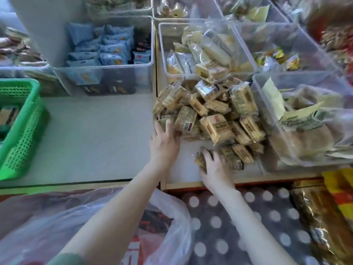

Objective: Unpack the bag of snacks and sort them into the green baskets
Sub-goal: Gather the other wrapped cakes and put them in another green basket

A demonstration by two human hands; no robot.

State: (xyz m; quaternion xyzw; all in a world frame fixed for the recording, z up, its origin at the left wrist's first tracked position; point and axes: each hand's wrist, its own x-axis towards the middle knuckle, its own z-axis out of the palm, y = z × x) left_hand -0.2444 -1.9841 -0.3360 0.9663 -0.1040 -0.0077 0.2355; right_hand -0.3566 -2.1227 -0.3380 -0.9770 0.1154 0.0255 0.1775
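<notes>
Two bare arms reach forward from the bottom of my feed, both hands at the pile of tan snack packets [210, 111] on the table [95, 134]. Left hand [164, 139]: palm down, fingers straight and slightly spread, fingertips against the pile's left edge, holding nothing. Right hand [214, 166]: fingers curled over one packet [200, 159] at the pile's near edge, clamped on it. I can't tell if that packet is off the table. Left forearm runs in diagonally from lower left, right forearm from lower right, wrists near each other. Green basket [23, 142] sits at the far left of the table, well apart from the pile. I see something flat inside it but can't tell what. Translucent plastic bag [172, 213] lies open under the left forearm, below the table edge. Clear bins [118, 81] of other snacks stand behind and to the right of the pile.
</notes>
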